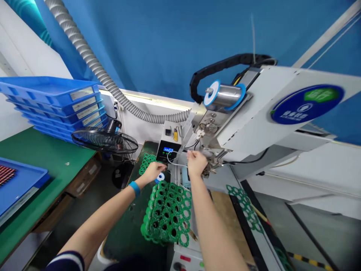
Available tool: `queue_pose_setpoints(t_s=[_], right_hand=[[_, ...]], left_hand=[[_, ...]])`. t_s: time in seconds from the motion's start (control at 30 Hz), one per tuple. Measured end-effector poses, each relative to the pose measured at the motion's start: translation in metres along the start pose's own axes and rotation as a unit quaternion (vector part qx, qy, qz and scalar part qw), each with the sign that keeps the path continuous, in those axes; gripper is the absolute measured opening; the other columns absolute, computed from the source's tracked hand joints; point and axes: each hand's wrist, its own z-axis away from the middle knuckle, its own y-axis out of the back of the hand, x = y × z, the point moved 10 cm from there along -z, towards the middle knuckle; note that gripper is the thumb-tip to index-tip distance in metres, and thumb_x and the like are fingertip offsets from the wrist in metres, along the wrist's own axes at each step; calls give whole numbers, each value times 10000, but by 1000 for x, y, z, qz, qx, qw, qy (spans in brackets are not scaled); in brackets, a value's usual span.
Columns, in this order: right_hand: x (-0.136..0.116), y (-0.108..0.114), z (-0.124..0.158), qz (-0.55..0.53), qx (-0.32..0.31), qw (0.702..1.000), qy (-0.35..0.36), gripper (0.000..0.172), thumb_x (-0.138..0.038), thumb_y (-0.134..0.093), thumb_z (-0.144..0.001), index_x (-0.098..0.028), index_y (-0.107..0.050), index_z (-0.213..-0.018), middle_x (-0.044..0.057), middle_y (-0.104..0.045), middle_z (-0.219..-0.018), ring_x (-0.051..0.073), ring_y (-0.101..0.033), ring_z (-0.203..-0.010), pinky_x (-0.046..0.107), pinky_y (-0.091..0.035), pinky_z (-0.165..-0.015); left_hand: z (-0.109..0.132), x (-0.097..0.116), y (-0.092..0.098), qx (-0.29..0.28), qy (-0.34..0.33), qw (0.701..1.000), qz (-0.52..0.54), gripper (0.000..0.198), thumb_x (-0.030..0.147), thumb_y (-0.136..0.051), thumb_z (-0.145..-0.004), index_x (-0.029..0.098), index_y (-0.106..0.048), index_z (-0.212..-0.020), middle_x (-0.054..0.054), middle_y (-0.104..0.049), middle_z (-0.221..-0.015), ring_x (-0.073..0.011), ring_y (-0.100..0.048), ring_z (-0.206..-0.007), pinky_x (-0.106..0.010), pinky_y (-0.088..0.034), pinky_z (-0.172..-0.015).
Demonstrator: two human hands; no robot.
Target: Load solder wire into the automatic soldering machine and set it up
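My right hand [196, 162] is raised at the head of a white soldering machine [254, 116], fingers pinched on a thin white wire or tube [176, 162] by the nozzle parts. My left hand [153, 171], with a blue wristband, rests low beside a small white and blue spool [160, 177], touching or holding it; I cannot tell which. Below both hands stands a green holder block [167, 212] with several round cells. A solder reel [222, 96] sits on top of the machine head.
A small black controller with a blue display [168, 150] stands behind the hands. A black fan [104, 140] and stacked blue trays [56, 101] are at left over a green bench [36, 158]. A grey ribbed hose [96, 67] runs overhead. Green ring strips [245, 205] lie at right.
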Motion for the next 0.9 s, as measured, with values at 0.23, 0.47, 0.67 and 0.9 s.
queue_pose_setpoints(t_s=[0.23,0.47,0.67,0.9], right_hand=[[28,-18,31,-175,-71,980,-58,454,-427,-495,-749,-92,-620,-1029,108,-698,-758,191,-651,-630,304,-518,-614],[46,-23,68,-241,-124,957,-106,417,-451,-518,-731,-110,-625,-945,92,-688,-747,187,-642,-626,311,-538,-607],[71,-45,86,-250,-161,944,-146,399,-476,-555,-649,-130,-641,-828,72,-678,-649,207,-642,-567,337,-541,-562],[83,-44,115,-234,-182,942,-159,237,-372,-559,-646,-168,-653,-720,85,-682,-657,235,-641,-601,334,-512,-567]], left_hand=[[8,7,23,99,-3,995,30,320,280,-448,-831,100,-665,-982,-121,-695,-962,-204,-642,-860,-290,-497,-770],[7,11,28,134,-7,991,16,328,296,-437,-840,107,-656,-993,-119,-700,-938,-209,-654,-820,-306,-512,-742],[12,22,34,191,-30,980,-45,321,205,-427,-818,121,-625,-1057,-133,-654,-1066,-246,-607,-996,-406,-462,-907],[43,93,-43,55,-167,982,-65,539,164,-475,-775,161,-428,-1312,-106,-399,-1404,-223,-288,-1333,-410,-215,-1123]])
